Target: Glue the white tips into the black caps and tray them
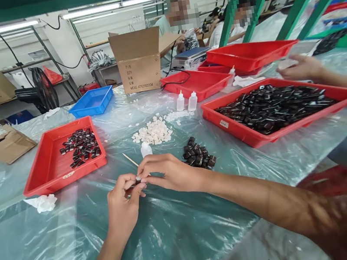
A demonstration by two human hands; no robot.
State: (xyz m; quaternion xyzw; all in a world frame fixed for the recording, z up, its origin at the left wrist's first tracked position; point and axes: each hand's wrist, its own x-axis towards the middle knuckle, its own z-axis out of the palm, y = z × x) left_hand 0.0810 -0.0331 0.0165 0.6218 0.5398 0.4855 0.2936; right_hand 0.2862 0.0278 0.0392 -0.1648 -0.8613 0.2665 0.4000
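Note:
My left hand (124, 203) is closed on a small dark piece (135, 182), mostly hidden by the fingers. My right hand (167, 172) meets it from the right, its fingertips pinching a small white piece (138, 178) against the dark one. A thin wooden stick (130, 159) points up and left from beside my right fingers. Just behind my right hand stands a small white bottle (146, 149). Beyond lies a pile of white pieces (152, 132). To the right, a small heap of black pieces (199, 154) sits near my right forearm.
A red tray (65, 177) with black pieces lies left, a fuller red tray (243, 133) right. Two bottles (180, 101), a blue tray (92, 102) and a cardboard box (139, 71) stand behind. Another person's hand (302, 69) reaches in from the right. Plastic sheeting covers the table (183, 234).

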